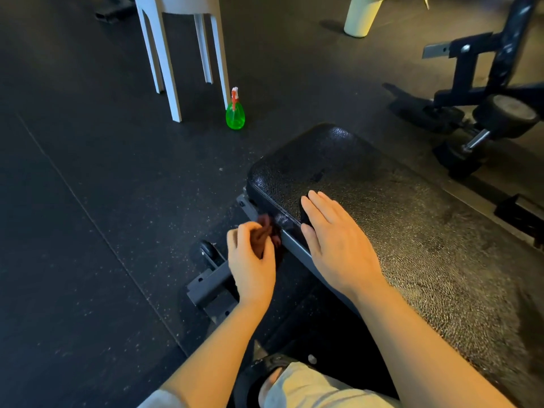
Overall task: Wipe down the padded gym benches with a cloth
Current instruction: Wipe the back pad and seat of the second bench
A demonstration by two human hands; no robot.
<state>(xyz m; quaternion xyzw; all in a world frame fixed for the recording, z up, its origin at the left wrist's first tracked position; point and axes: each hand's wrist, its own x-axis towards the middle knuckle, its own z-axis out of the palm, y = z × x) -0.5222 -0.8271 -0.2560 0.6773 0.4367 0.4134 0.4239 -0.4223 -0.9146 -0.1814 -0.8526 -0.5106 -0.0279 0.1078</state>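
Note:
A black padded bench (368,201) runs from the centre to the lower right, its textured top catching the light. My right hand (332,240) lies flat on the pad near its left edge, fingers straight. My left hand (250,260) grips a bunched dark red cloth (266,234) against the side of the bench, just below the pad's edge by the grey frame rail (294,245).
A green spray bottle (235,113) with a red and white nozzle stands on the dark rubber floor beside a white stool's legs (173,69). The bench's foot with a small wheel (207,251) lies left. Another machine's frame with rollers (500,113) stands right. A pale cylinder (360,16) is at the back.

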